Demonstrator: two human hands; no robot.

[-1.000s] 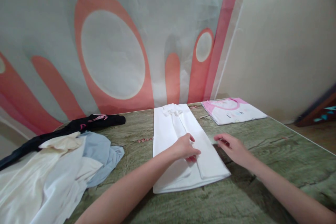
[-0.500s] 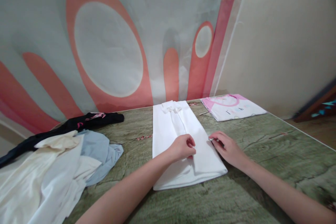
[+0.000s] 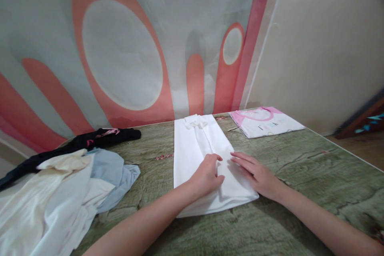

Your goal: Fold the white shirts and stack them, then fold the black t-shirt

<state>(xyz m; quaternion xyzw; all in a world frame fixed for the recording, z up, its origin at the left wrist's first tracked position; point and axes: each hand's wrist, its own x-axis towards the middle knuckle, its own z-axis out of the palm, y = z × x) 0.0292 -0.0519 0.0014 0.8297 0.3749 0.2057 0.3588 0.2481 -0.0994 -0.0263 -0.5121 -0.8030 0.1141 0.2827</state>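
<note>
Right hand (image 3: 260,177) moved left onto white garment (image 3: 187,158), fingers extended; left hand (image 3: 206,176) grip looser, thumb and fingertips apart; garment mid-tabletop (image 3: 318,168), sides folded in, no crosswise fold seen; far-right shirt (image 3: 265,125) folded, left clothes pile (image 3: 70,186) unfolded

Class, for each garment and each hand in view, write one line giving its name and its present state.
White garment: folded into a long rectangle, lying flat.
Pink-and-white shirt: folded, lying flat.
Black garment: stretched out, rumpled.
Cream and white clothes: loosely heaped.
Light blue garment: crumpled.
Left hand: curved over the white garment, thumb and forefinger apart.
Right hand: open, fingers extended over the white garment's right side.
</note>
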